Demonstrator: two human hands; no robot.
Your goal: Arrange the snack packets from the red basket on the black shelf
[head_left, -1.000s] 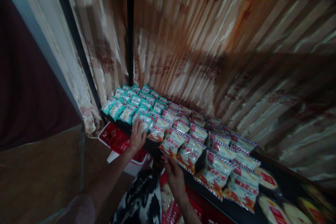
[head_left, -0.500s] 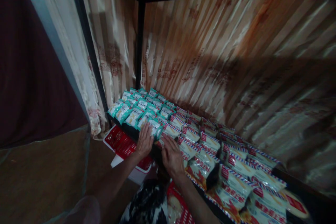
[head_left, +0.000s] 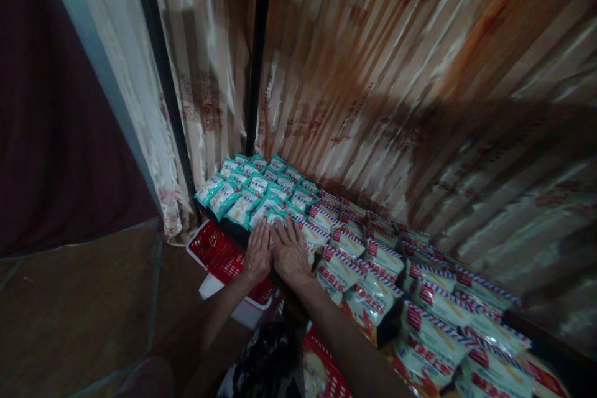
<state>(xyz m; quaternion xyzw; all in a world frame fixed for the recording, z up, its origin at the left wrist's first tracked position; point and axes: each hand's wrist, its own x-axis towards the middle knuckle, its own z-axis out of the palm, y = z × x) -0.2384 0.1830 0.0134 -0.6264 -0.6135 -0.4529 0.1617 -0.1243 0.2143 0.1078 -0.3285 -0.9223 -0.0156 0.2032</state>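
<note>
At the left edge of the frame hangs a dark curtain, and right of it, below centre, a red basket sits under the lip of the black shelf. Teal packets stand in slanting rows above. Just below the frame's centre, the left hand lies flat, fingers close together, and beside it the right hand rests with fingers slightly spread, neither clamped. Their fingertips meet the nearest teal packet at the row's front right corner (mostly hidden by them). Light, even pressure from both palms would probably square it without crushing its contents or nudging the striped packets, which run from there towards the lower right.
</note>
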